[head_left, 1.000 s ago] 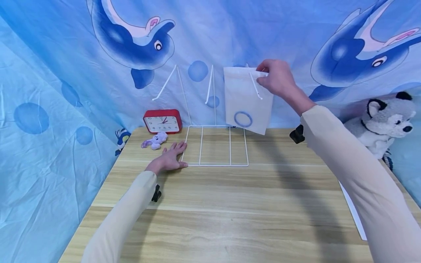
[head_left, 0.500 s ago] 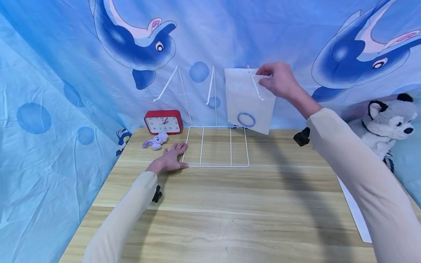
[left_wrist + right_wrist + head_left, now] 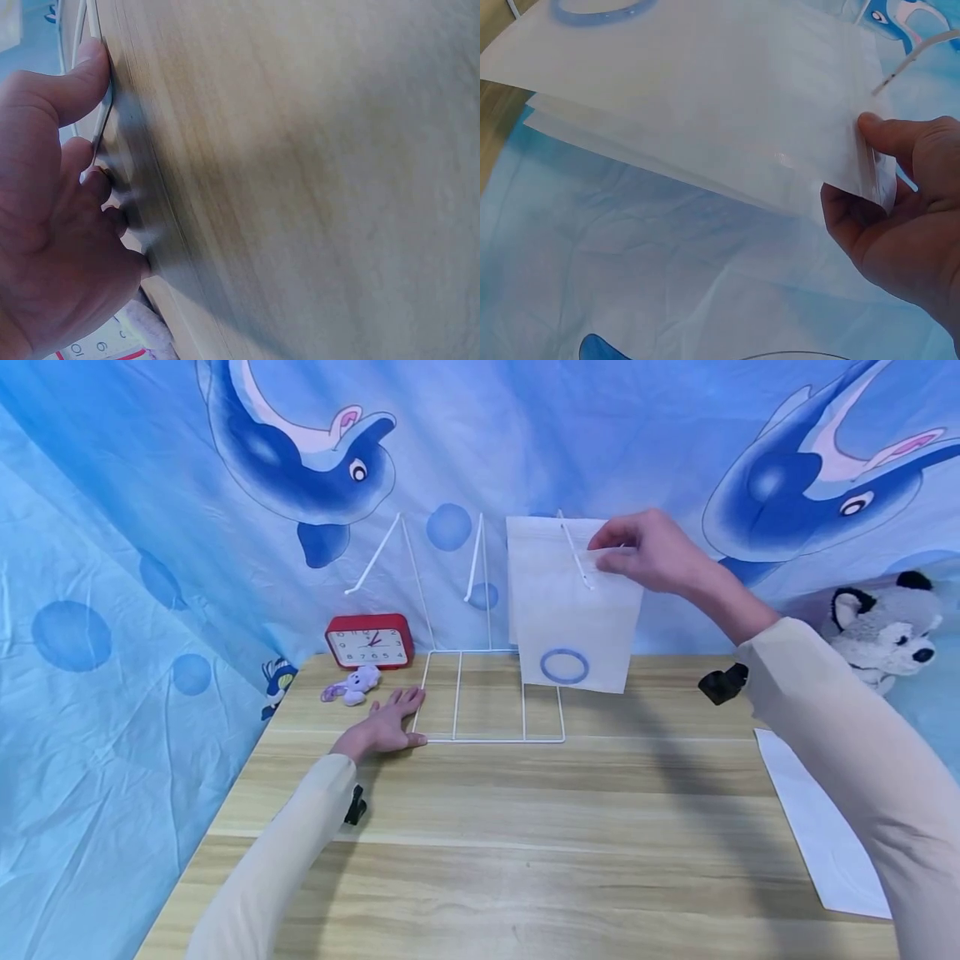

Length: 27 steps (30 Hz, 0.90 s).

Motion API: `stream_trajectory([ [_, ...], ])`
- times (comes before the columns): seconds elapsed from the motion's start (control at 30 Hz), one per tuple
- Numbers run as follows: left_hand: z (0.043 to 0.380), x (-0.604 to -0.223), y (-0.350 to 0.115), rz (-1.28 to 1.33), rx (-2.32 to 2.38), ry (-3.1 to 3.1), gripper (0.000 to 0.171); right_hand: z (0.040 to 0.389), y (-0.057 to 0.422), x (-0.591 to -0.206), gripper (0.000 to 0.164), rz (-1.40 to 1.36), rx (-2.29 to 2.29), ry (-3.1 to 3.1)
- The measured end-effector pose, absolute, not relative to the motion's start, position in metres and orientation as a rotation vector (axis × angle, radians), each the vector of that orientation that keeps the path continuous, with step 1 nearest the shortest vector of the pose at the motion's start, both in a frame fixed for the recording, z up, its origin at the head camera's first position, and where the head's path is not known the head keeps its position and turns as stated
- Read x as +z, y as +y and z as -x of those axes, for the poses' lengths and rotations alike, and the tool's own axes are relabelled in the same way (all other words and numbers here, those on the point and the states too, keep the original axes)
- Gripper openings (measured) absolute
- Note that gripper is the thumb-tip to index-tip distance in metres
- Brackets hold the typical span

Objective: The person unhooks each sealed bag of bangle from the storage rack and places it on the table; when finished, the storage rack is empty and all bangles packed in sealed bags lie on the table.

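Note:
My right hand (image 3: 656, 552) pinches the top corner of a whitish frosted bag (image 3: 577, 627) with a blue ring shape low on its front. Ridged zip-like lines run along the bag's top edge (image 3: 866, 150) in the right wrist view. The right arm of a white wire rack (image 3: 495, 741) passes in front of the bag's top. Behind it hang more whitish sheets or bags (image 3: 513, 581), mostly covered. Fingers spread, my left hand (image 3: 386, 722) rests on the left front corner of the rack's base; its thumb (image 3: 90, 79) touches the wire in the left wrist view.
Left of the rack stand a red clock (image 3: 369, 642) and a small purple plush toy (image 3: 356, 683). A grey and white plush dog (image 3: 885, 627) sits at the right edge, and a white sheet (image 3: 817, 818) lies under my right forearm. A blue dolphin curtain (image 3: 450, 435) hangs close behind.
My right hand has moved slightly right and down with the front bag. The bag's bottom edge has swung lower and away from the ones behind. My left hand stays on the rack.

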State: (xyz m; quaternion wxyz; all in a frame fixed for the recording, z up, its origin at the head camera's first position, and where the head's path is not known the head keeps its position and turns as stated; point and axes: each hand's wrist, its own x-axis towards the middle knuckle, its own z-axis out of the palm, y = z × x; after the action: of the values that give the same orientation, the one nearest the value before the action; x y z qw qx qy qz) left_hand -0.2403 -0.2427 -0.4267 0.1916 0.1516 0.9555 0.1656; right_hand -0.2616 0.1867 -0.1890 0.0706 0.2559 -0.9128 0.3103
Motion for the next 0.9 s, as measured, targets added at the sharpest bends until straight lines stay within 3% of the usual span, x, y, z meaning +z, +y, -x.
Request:
stream_trajectory([
  [0.33,0.236,-0.425,-0.242,-0.435,0.468,2.689,0.090,0.238,0.199,-0.190,0.016,-0.918,0.915,-2.717],
  [0.9,0.237,-0.424,-0.241,-0.444,0.485,2.688,0.091,0.202,0.211,-0.179,0.014,-0.938,0.951,-2.756],
])
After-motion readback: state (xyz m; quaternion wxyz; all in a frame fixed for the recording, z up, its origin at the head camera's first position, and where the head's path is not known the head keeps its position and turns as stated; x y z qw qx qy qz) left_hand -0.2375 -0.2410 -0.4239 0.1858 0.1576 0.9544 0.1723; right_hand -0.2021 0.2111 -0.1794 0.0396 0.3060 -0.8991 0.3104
